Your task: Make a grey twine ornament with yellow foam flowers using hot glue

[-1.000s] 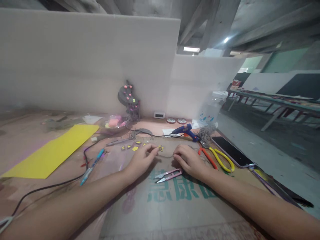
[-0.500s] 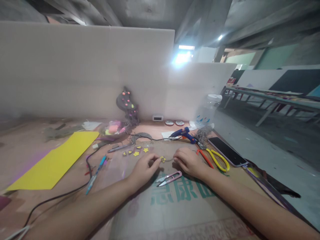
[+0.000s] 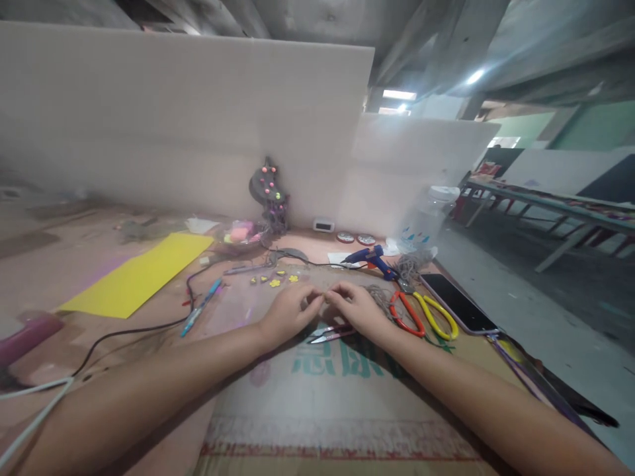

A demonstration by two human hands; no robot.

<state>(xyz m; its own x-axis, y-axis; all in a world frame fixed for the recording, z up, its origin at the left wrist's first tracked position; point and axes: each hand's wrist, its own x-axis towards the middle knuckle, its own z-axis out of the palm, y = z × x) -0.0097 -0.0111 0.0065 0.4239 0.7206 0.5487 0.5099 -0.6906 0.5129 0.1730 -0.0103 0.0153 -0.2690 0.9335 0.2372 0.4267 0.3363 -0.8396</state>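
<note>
My left hand [image 3: 294,309] and my right hand [image 3: 354,305] meet fingertip to fingertip above the cardboard [image 3: 268,410]. Each is closed in a pinch. The small yellow flower in my left fingers and the thin cord in my right, both plain a moment earlier, are now almost wholly hidden by the fingertips. Beneath my right hand lies a pair of thread snips [image 3: 327,335], its handle partly covered. Beyond my left hand, several small yellow flower pieces, among them one flower [image 3: 274,283], rest on the board. Grey cord [image 3: 380,297] lies loosely tangled beside my right hand.
Scissors with red and yellow handles [image 3: 436,317] and a phone [image 3: 459,303] lie at right. Behind are a blue glue gun [image 3: 374,258], a clear jar [image 3: 429,221] and a dark moon-shaped ornament [image 3: 268,188]. Leftward are a yellow sheet [image 3: 143,274], a blue pen [image 3: 201,307] and a black cable [image 3: 133,330].
My hands have come together, closing the gap where the cord showed; the flower is now covered. My right hand has moved left, uncovering tangled cord. The camera view has shifted.
</note>
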